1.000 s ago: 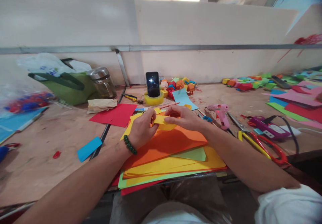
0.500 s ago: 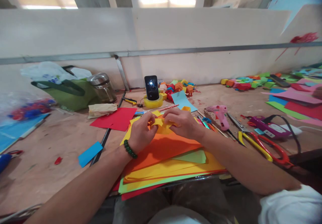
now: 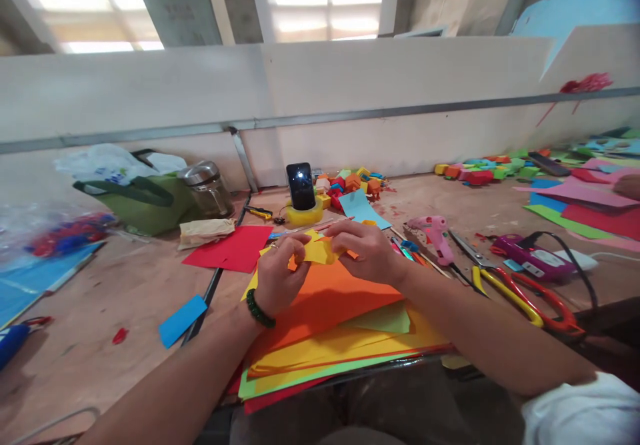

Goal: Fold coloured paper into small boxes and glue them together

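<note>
Between my two hands is a small piece of folded yellow paper (image 3: 317, 252), held over a stack of coloured sheets. My left hand (image 3: 281, 268), with a dark green bead bracelet at the wrist, pinches its left side between thumb and fingers. On the other side, my right hand (image 3: 369, 250) has its fingertips closed on the paper's right part. Beneath them lies an orange sheet (image 3: 325, 305), on top of yellow sheets (image 3: 320, 356), green ones and red ones. My fingers hide parts of the folded piece.
A phone (image 3: 301, 186) leans upright in a yellow tape roll (image 3: 305, 214), beside several small paper cubes (image 3: 353, 182). To the right lie a pink glue gun (image 3: 434, 235), scissors (image 3: 520, 295) and a purple device (image 3: 533, 258). A green bag (image 3: 150, 204) and a jar (image 3: 206, 188) stand left.
The yellow piece has turned slightly in my fingers, and a flat face of it shows more. The whole view has tipped up a little; both hands keep their hold.
</note>
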